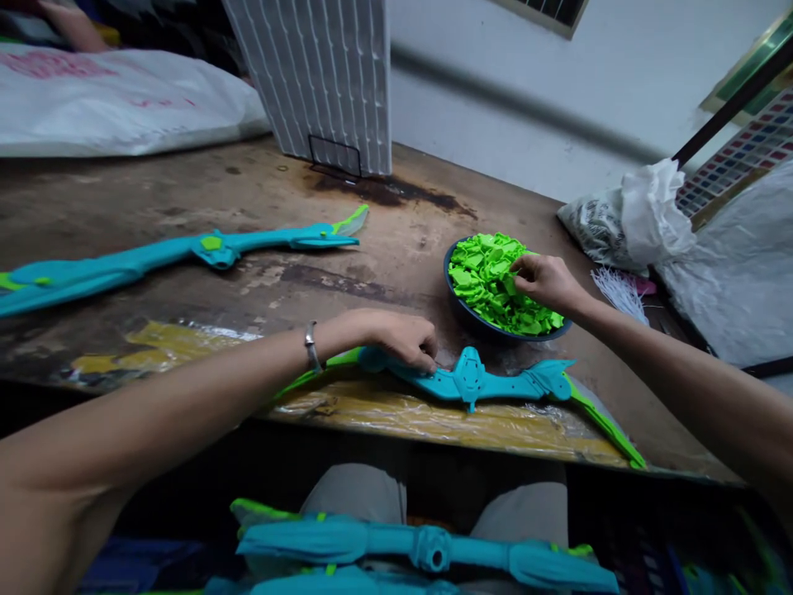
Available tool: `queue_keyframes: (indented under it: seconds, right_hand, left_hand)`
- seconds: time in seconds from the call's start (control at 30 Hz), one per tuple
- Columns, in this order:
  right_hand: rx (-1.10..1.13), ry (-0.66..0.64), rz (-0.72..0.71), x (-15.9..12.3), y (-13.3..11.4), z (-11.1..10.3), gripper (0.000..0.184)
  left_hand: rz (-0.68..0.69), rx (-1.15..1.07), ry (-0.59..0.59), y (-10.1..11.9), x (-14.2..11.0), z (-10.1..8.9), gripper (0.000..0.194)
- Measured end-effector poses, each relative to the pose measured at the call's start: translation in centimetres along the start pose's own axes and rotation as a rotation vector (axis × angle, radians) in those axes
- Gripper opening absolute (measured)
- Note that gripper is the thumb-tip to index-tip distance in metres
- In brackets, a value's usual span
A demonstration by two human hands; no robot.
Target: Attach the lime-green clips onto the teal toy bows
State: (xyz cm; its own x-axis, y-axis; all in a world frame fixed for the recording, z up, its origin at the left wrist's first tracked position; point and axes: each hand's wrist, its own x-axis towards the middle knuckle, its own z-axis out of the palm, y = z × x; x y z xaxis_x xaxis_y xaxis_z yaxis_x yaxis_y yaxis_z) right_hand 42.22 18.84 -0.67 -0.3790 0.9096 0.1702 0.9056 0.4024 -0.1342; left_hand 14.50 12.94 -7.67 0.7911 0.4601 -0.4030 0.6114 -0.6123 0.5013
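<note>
My left hand (pixel 402 337) presses fingers-down on the left limb of a teal and green plastic toy bow (pixel 474 382) lying along the near edge of the worn wooden table (pixel 260 198). My right hand (pixel 545 279) reaches into a dark bowl (pixel 462 307) heaped with small bright green plastic pieces (pixel 489 281), its fingers pinched among them. A silver bracelet (pixel 311 347) circles my left wrist.
A second teal bow (pixel 186 252) lies at the left of the table. More teal bows (pixel 427 549) rest over my lap. A white ribbed panel (pixel 322 78) stands at the back, a white sack (pixel 117 99) far left, plastic bags (pixel 644 215) right.
</note>
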Motion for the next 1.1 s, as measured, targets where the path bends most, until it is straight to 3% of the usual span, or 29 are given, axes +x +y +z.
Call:
queue_keyframes:
  seconds: [0.17,0.3,0.43,0.6,0.7,0.8,0.9,1.0,1.1]
  right_hand:
    - [-0.073,0.099,-0.058,-0.3,0.8,0.7,0.024]
    - [-0.083,0.166,-0.064,-0.6,1.2,1.7,0.021]
    - [-0.081,0.242,-0.134,-1.2,1.2,2.6,0.022]
    - [-0.078,0.248,-0.254,-1.7,1.0,2.4,0.029]
    - [0.12,0.312,-0.112,-1.5,0.7,2.0,0.026]
    - [0.306,0.271,0.017,-1.3,0.5,2.1,0.022]
    - [0.375,0.206,0.034,-1.2,0.2,2.8,0.019]
    - [0.399,0.243,0.027,-1.3,-0.1,3.4,0.018]
    - [0.571,0.278,0.092,-1.5,-0.5,3.4,0.024]
  left_hand:
    - [0.008,0.371,0.497,0.5,-1.3,3.7,0.02]
    - [0.061,0.344,0.698,1.7,-1.5,6.8,0.018]
    - [0.068,0.299,0.734,2.8,-0.7,9.1,0.031]
    - [0.159,0.303,0.823,1.9,-0.2,10.5,0.027]
    - [0.229,0.299,0.851,1.0,-0.4,10.7,0.03]
    - [0.252,0.291,0.873,0.6,-0.6,10.8,0.031]
    - [0.258,0.288,0.89,0.7,-0.5,10.8,0.031]
    - [0.256,0.291,0.899,0.8,-0.4,11.0,0.031]
    - [0.247,0.3,0.905,0.9,-0.4,11.0,0.031]
